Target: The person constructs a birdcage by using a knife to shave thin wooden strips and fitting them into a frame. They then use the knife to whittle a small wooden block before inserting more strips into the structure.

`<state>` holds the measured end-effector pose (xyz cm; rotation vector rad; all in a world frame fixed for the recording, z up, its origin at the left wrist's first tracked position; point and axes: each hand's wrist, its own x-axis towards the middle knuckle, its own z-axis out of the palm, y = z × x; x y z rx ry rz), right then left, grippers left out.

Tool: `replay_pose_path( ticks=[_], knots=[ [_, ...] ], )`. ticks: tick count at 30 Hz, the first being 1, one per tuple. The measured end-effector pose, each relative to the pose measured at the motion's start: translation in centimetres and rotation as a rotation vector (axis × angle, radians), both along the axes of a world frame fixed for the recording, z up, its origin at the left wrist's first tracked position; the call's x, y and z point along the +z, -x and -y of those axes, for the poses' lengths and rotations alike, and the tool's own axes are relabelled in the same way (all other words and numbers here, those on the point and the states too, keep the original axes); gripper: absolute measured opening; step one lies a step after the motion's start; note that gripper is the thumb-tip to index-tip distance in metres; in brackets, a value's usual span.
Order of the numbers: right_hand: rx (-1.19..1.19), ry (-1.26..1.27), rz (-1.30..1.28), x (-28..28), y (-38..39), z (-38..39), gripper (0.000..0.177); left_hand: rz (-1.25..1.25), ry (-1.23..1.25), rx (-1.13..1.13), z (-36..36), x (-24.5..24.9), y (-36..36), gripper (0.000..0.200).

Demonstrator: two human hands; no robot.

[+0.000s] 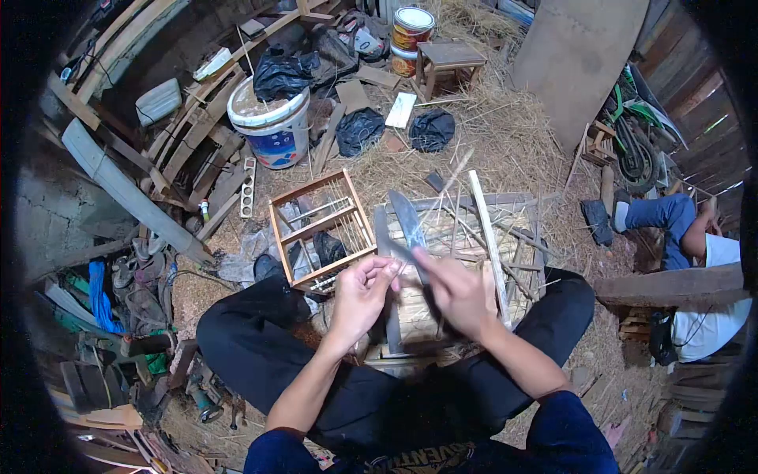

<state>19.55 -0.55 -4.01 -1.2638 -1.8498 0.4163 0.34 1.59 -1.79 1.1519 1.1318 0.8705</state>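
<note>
My left hand [365, 299] is closed in a pinch over the left side of a low work surface. A thin pale sliver [401, 270] seems to be at its fingertips, too small to make out well. My right hand [458, 296], slightly blurred, is wrapped round a knife [404, 254] whose dark blade points up and left, close to the left fingertips. Beneath lies a broad blade [406, 215] on the slatted work surface [410, 320]. Left of my hands stands a small wooden frame with thin bars [319, 225], like a cage.
Sticks and a pale wooden strip [489, 237] lie on the work surface between my legs. Beyond are a white bucket [272, 130], black plastic bags [360, 130], a small stool [450, 57] and straw. Another person [707, 261] sits at right, near a motorbike [636, 150].
</note>
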Motion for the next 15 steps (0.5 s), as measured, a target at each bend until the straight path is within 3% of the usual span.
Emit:
replay_pose_path(
  ticks=[3, 5, 7, 10, 13, 15],
  knots=[
    [-0.021, 0.073, 0.042, 0.0, -0.2, -0.6, 0.041, -0.163, -0.119, -0.045, -0.7, -0.3, 0.6, 0.02],
    [-0.223, 0.14, -0.042, 1.9, -1.3, -1.6, 0.028, -0.395, -0.197, -0.086, -0.9, 0.1, 0.8, 0.017],
    [-0.344, -0.034, -0.007, 2.0, -2.7, -2.7, 0.029, -0.592, -0.275, -0.136, -0.8, 1.6, 0.9, 0.014],
    [-0.276, 0.331, 0.063, 4.3, -2.7, -1.7, 0.033, -0.817, -0.611, -0.215, -1.2, 0.9, 1.7, 0.011],
    [-0.121, 0.57, 0.11, 2.8, -2.7, -1.9, 0.037, -0.86, -0.745, -0.144, -1.6, 0.8, 1.7, 0.011],
    [-0.061, 0.544, 0.079, 2.2, -2.8, -1.6, 0.036, -0.905, -0.77, -0.1, -1.6, 0.9, 1.6, 0.009]
  ],
)
